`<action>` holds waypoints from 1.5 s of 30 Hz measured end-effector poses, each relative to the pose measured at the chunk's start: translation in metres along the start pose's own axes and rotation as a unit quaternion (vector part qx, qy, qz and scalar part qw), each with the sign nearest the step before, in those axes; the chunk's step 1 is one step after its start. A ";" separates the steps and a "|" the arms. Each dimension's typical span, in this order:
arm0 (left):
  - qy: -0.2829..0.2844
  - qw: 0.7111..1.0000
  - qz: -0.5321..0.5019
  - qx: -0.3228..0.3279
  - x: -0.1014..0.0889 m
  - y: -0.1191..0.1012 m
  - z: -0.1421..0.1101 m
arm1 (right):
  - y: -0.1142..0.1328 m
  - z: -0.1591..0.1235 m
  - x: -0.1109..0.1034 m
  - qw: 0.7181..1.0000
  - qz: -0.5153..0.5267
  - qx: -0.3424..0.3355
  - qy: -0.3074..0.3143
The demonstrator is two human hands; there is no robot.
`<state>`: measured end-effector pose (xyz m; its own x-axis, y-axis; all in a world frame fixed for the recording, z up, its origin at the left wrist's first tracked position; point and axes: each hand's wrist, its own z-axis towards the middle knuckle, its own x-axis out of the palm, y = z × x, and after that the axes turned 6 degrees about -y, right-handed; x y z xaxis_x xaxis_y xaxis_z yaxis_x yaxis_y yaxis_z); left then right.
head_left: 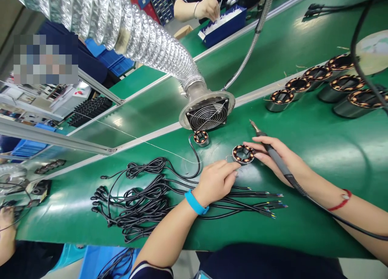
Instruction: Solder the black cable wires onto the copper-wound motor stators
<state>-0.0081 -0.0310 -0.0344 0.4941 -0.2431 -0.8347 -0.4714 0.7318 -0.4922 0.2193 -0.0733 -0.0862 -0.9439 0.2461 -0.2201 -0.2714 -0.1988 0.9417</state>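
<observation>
A small ring-shaped motor stator (243,154) with copper windings is between my hands, just above the green bench. My left hand (216,181), a blue band at its wrist, is closed with its fingertips at the near left rim. A thin wire loop shows beside those fingers. In my right hand (277,160) rests a soldering iron (274,154), its tip pointing up and left past the stator. Fingertips of this hand also touch the stator's right side. Another stator (201,138), with a black cable joined to it, stands by the round fan grille (209,114).
Bundled black cables (145,202) with stripped ends lie to the left, partly under my left forearm. Several stators (341,85) stand at the right rear. A silver duct (145,36) hangs overhead. Across the bench, a co-worker's hand (209,7) is over a blue box (224,28).
</observation>
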 end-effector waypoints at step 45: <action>0.031 0.875 -0.375 -0.304 -0.012 -0.009 0.034 | 0.034 -0.013 0.005 0.908 -0.328 -0.259 -0.036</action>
<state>0.0147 -0.0132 -0.0115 0.7992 -0.5581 -0.2230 -0.3419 -0.1172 -0.9324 0.2029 -0.0912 -0.0590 -0.5381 0.5309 -0.6547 -0.8400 -0.4024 0.3641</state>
